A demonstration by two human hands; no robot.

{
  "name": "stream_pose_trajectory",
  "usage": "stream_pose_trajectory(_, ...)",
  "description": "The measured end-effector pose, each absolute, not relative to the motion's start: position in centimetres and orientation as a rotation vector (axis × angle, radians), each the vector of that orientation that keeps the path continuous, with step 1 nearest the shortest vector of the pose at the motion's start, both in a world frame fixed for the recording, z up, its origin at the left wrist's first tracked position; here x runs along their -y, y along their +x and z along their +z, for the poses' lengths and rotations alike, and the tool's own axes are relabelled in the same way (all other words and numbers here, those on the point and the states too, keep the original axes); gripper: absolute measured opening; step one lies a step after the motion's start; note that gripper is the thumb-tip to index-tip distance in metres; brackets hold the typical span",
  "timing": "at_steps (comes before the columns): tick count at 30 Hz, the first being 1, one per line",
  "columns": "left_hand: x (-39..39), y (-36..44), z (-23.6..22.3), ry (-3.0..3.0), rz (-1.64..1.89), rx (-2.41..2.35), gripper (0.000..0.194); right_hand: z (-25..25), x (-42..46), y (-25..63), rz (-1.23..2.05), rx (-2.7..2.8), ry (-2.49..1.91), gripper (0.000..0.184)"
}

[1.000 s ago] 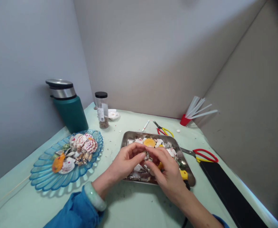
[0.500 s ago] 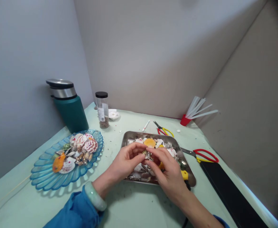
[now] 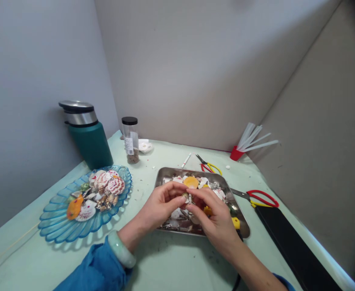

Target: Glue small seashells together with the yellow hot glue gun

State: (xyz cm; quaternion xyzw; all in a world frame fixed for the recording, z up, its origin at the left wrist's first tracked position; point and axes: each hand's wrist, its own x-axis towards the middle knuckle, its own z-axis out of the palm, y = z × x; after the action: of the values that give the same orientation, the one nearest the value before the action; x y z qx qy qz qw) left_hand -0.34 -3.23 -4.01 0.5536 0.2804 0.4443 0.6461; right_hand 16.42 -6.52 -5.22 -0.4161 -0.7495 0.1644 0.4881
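Observation:
Over the metal tray [image 3: 245, 230], my two hands meet at the fingertips. My left hand [image 3: 162, 204], with a pale green bangle [image 3: 121, 248] at its wrist, pinches a small greenish shell [image 3: 184, 195]. Against that shell, the thumb and index finger of my right hand [image 3: 216, 218] close on a small silver metal clip [image 3: 190, 199]. Fingers partly hide both pieces, and I cannot tell whether they are joined. Beneath lie shells, among them an orange-yellow scallop shell [image 3: 191, 182]. A yellow tool [image 3: 236, 222] with a black end is partly covered by my right hand.
A blue scalloped plate [image 3: 56, 226] of shells stands left, before a teal bottle [image 3: 89, 143]. Behind are a clear jar [image 3: 131, 141] and pliers [image 3: 209, 165]. On the right are red-handled scissors [image 3: 263, 198], a black slab [image 3: 289, 242] and a red cup [image 3: 236, 153] of translucent sticks.
The silver clip shows a little more plainly between the fingertips, turned slightly more upright. Both hands stay in nearly the same place.

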Motion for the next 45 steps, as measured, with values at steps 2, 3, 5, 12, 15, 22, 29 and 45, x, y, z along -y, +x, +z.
stream_pose_trajectory(2,3.21,-0.34,-4.03,1.263,1.007,-0.633,0.025,-5.16,6.52,16.39,0.39,1.828,-1.008,0.026)
stream_pose_trajectory(3,3.21,-0.34,-4.04,1.265,1.007,-0.634,0.025,-5.14,6.53,16.37,0.385,1.832,-1.011,0.026)
stream_pose_trajectory(5,3.22,-0.33,-4.05,1.265,1.01,-0.642,0.025,-5.1,6.58,16.33,0.374,1.837,-1.02,0.025)
stream_pose_trajectory(12,3.26,-0.28,-4.08,1.25,0.999,-0.664,0.025,-5.08,6.66,16.33,0.346,1.816,-1.057,0.021)
stream_pose_trajectory(15,3.25,-0.29,-4.12,1.255,0.993,-0.656,0.024,-5.16,6.59,16.4,0.359,1.818,-1.061,0.02)
stream_pose_trajectory(22,3.3,-0.33,-4.14,1.276,0.987,-0.653,0.025,-5.34,6.51,16.42,0.407,1.806,-1.082,0.019)
stream_pose_trajectory(29,3.38,-0.2,-3.89,1.297,0.988,-0.684,0.029,-5.28,6.64,16.35,0.47,1.797,-1.077,0.03)
stream_pose_trajectory(45,3.13,-0.18,-4.5,1.387,0.967,-0.758,0.024,-5.19,6.94,16.3,0.299,1.862,-1.031,0.018)
